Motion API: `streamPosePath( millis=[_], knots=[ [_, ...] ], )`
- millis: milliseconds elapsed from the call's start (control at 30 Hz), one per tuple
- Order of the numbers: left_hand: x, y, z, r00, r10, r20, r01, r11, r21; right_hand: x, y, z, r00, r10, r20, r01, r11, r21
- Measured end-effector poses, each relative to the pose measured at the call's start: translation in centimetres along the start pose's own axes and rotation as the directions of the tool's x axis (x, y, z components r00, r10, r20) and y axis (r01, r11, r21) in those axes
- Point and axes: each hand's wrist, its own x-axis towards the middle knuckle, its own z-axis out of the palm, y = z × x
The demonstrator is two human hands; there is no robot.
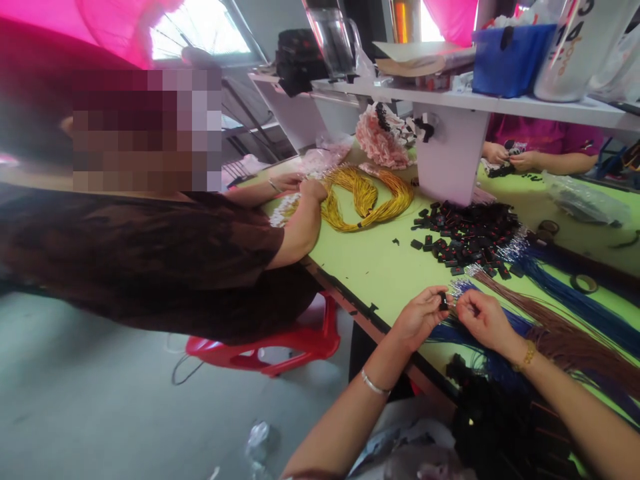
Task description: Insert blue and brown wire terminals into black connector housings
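My left hand is closed on a small black connector housing, held upright between thumb and fingertips above the table's near edge. My right hand is pinched close beside it, at the tips of thin wires; the exact wire end in its fingers is too small to make out. Blue wires with silvery terminal ends lie beneath and behind both hands. Brown wires run alongside to the right. Beyond the hands is a heap of black connector housings with red marks.
Left of me, a co-worker handles yellow wires by a red stool. Another person's hands work across the green table. A shelf overhangs it, carrying a blue bin. Tape lies right; black pieces lie near me.
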Motion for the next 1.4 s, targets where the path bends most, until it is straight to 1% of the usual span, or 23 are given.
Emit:
streamPosePath(
  millis=[100, 267, 467, 633, 767, 867, 933, 1000, 1100, 1200, 1267, 1333, 1400],
  knots=[
    [0.0, -0.2, 0.0, 1.0, -0.008, 0.019, 0.009, 1.0, -0.016, -0.1, 0.1, 0.1, 1.0, -0.014, 0.001, 0.014, 0.999, -0.036],
    [-0.1, -0.5, 0.0, 1.0, -0.006, 0.02, 0.007, 1.0, -0.016, -0.3, 0.2, 0.3, 1.0, -0.015, 0.011, 0.016, 0.995, -0.094],
    [-0.1, -0.4, 0.0, 1.0, -0.01, 0.026, 0.01, 1.0, 0.016, -0.2, -0.2, 0.1, 1.0, -0.019, 0.019, 0.021, 0.993, -0.117],
    [-0.1, -0.4, -0.1, 0.998, -0.041, -0.048, 0.043, 0.998, 0.045, -0.2, -0.3, 0.1, 0.999, -0.025, 0.024, 0.028, 0.994, -0.11],
    [-0.3, -1.1, 0.2, 0.995, -0.026, -0.094, 0.034, 0.996, 0.081, -0.3, -0.1, 0.4, 0.995, -0.097, 0.025, 0.1, 0.977, -0.188],
    [-0.3, -1.4, 0.4, 0.991, 0.004, -0.133, 0.009, 0.995, 0.1, -0.3, 0.2, 0.6, 0.984, -0.168, 0.051, 0.176, 0.949, -0.263],
    [-0.3, -1.5, 0.5, 0.984, 0.025, -0.176, -0.01, 0.996, 0.086, -0.3, 0.4, 0.5, 0.979, -0.189, 0.076, 0.202, 0.944, -0.26],
    [-0.2, -1.4, 0.6, 0.978, 0.038, -0.207, -0.026, 0.998, 0.063, -0.2, 0.6, 0.4, 0.979, -0.179, 0.094, 0.196, 0.953, -0.229],
    [-0.1, -1.5, 0.6, 0.976, 0.044, -0.211, -0.032, 0.997, 0.063, -0.2, 0.7, 0.5, 0.985, -0.146, 0.092, 0.162, 0.966, -0.201],
    [-0.2, -1.8, 0.8, 0.972, 0.076, -0.222, -0.051, 0.992, 0.117, -0.3, 0.5, 0.9, 0.992, -0.106, 0.067, 0.119, 0.969, -0.217],
    [-0.3, -1.9, 1.0, 0.969, 0.096, -0.23, -0.06, 0.986, 0.158, -0.2, 0.4, 0.9, 0.993, -0.089, 0.073, 0.103, 0.969, -0.225],
    [-0.5, -2.0, 1.2, 0.969, 0.097, -0.226, -0.058, 0.984, 0.171, 0.1, 0.4, 0.2, 0.992, -0.069, 0.103, 0.089, 0.976, -0.198],
    [-0.5, -1.9, 1.2, 0.972, 0.09, -0.218, -0.055, 0.986, 0.159, 0.6, 0.9, -1.3, 0.994, -0.025, 0.103, 0.042, 0.985, -0.168]
  ],
)
